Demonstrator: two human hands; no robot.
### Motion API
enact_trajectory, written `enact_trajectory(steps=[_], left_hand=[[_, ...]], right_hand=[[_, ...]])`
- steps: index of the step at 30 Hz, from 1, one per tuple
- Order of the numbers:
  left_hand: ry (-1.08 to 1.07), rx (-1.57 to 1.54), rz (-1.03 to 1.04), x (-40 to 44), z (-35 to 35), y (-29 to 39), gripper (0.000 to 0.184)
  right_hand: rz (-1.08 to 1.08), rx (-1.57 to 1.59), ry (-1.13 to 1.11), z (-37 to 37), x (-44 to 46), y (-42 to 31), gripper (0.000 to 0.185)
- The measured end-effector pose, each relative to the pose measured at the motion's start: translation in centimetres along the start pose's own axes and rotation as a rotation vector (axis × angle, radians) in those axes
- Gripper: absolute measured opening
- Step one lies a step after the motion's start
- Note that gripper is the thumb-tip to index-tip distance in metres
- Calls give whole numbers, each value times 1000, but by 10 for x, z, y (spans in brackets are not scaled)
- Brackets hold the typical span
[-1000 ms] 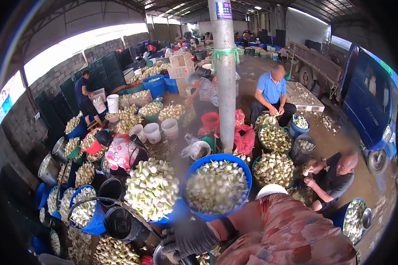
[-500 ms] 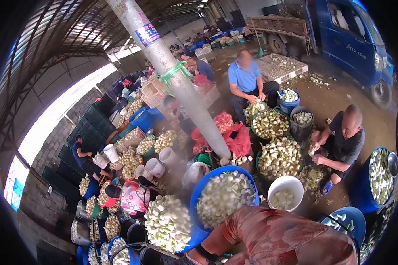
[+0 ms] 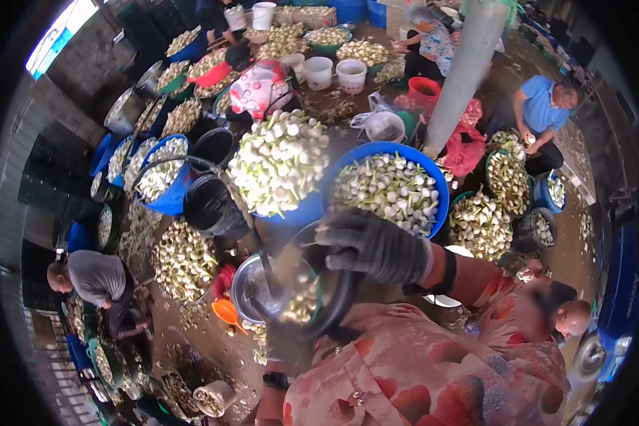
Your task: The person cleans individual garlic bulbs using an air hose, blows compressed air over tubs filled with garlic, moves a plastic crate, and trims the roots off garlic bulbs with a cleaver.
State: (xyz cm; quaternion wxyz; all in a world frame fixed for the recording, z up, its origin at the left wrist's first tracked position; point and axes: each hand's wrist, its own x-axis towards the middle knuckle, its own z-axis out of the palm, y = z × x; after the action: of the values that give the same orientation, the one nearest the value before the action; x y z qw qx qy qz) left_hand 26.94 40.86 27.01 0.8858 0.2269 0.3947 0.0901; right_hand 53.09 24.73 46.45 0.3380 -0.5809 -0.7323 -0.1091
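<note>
My right hand, in a dark grey glove with a black band at the wrist, is closed over the upper rim of a dark round tub. Blurred garlic bulbs show inside the tub. My left hand is by the tub's lower side, a watch on its wrist; motion smears its fingers. Just beyond my right hand stands a blue tub full of garlic bulbs with green stems. To its left rises a heaped pile of garlic. A shiny metal basin lies left of the dark tub.
An orange scoop lies on the floor near the basin. Black buckets and a blue tub of garlic stand to the left. A metal post rises behind the tubs. Several people sit around, one in a blue shirt.
My view has swung left and down. Both of my hands, the dark tub and the metal basin now show; before, my hands were largely hidden below the frame.
</note>
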Motion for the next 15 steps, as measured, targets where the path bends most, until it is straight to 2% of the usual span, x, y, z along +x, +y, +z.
enact_trajectory(steps=[2, 5, 6, 8, 10, 12, 13, 15], left_hand=[[9, -11, 45, -11, -17, 0, 46], [-42, 242, 284, -8, -71, -23, 47], [81, -121, 77, -39, -12, 8, 43], [86, -314, 26, -42, -31, 18, 38], [144, -347, 41, -36, -62, 27, 37], [60, -365, 80, -39, -87, 38, 38], [119, -379, 106, -50, -79, 46, 39], [228, -473, 114, -58, -90, 60, 37]], right_hand=[[56, -19, -13, -9, -5, -4, 31], [91, -105, -45, 1, 2, -13, 47], [126, -76, -33, 6, 10, -20, 27], [128, -72, -94, 16, 25, -31, 26], [90, -63, -93, 32, 43, -40, 26], [36, -49, -242, 40, 69, -54, 27], [-9, -77, -253, 52, 74, -55, 34], [-97, -25, -276, 69, 95, -57, 32]])
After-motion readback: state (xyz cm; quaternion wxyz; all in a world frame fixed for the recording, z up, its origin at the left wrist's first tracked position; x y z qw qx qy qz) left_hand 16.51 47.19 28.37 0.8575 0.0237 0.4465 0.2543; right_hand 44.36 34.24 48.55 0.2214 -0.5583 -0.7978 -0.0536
